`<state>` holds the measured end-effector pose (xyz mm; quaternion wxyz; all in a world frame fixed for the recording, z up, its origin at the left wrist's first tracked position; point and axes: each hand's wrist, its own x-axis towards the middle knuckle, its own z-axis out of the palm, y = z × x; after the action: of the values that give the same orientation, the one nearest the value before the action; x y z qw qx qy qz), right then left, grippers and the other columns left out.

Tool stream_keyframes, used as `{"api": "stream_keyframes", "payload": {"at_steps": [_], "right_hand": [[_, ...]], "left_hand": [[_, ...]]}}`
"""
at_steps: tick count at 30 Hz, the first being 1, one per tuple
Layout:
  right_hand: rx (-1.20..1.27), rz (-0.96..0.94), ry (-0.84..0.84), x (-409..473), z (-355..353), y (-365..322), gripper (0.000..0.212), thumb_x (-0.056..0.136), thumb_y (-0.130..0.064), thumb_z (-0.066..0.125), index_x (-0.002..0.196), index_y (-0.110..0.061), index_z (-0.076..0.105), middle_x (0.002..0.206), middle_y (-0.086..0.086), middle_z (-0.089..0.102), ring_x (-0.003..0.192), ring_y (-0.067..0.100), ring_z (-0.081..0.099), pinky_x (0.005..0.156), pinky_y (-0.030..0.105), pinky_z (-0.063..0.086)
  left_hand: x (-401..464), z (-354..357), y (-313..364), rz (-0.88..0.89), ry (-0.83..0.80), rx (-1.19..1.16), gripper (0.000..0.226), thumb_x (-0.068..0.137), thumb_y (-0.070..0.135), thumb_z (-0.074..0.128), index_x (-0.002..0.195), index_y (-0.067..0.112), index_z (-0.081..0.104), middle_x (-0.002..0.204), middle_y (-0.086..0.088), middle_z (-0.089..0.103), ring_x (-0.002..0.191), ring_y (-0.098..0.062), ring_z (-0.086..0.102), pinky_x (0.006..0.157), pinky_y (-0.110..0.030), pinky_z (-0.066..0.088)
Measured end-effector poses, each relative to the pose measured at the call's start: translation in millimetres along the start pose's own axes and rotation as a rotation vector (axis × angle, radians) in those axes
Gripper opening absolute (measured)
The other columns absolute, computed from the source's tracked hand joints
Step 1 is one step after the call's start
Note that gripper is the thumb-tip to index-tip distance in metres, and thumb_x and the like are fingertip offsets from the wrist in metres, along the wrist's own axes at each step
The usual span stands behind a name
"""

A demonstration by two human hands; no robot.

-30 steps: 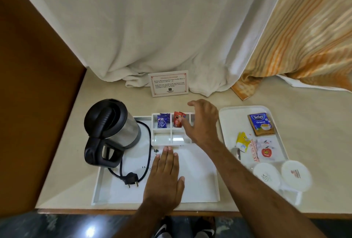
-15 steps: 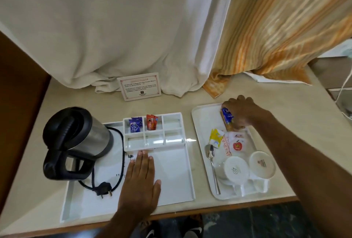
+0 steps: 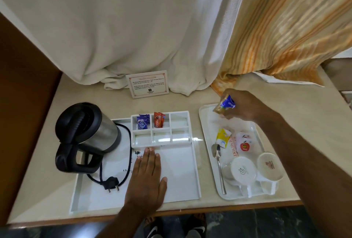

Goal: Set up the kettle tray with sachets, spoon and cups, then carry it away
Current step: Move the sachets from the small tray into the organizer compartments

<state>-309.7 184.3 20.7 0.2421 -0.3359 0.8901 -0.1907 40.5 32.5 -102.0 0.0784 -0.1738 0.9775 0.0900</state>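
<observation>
Your right hand (image 3: pixel 245 107) pinches the tea sachet (image 3: pixel 224 104) only loosely, your left hand (image 3: pixel 147 178) lies flat and open on the kettle tray (image 3: pixel 181 184), so the sachet may slip before the empty compartment (image 3: pixel 179 119).

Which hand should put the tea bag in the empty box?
Right. The right hand already holds the tea sachet; the left hand lies flat on the kettle tray.

**Readable print on the sachets and cups**

At frame centre, the purple sachet (image 3: pixel 142 124) reads "Everyday". The long sachet (image 3: pixel 234 146) at right shows "PRESIDENT", partly covered. The card (image 3: pixel 148 84) at upper centre carries text too small to read. Cup (image 3: pixel 242 171) logos are illegible.
</observation>
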Motion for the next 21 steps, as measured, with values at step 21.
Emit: {"api": "stream_keyframes", "payload": {"at_steps": [21], "right_hand": [[-0.069,-0.153,0.207,-6,88,-84,0.054,0.091,-0.047,0.046,0.136,-0.017,0.041,0.131,0.015,0.047,0.116,0.035,0.042,0.096,0.048,0.037]], "left_hand": [[-1,-2,0,0.014,0.026,-0.018,0.075,0.094,0.048,0.034,0.151,0.002,0.017,0.160,-0.019,0.010,0.148,-0.033,0.001,0.117,-0.049,0.007]]}}
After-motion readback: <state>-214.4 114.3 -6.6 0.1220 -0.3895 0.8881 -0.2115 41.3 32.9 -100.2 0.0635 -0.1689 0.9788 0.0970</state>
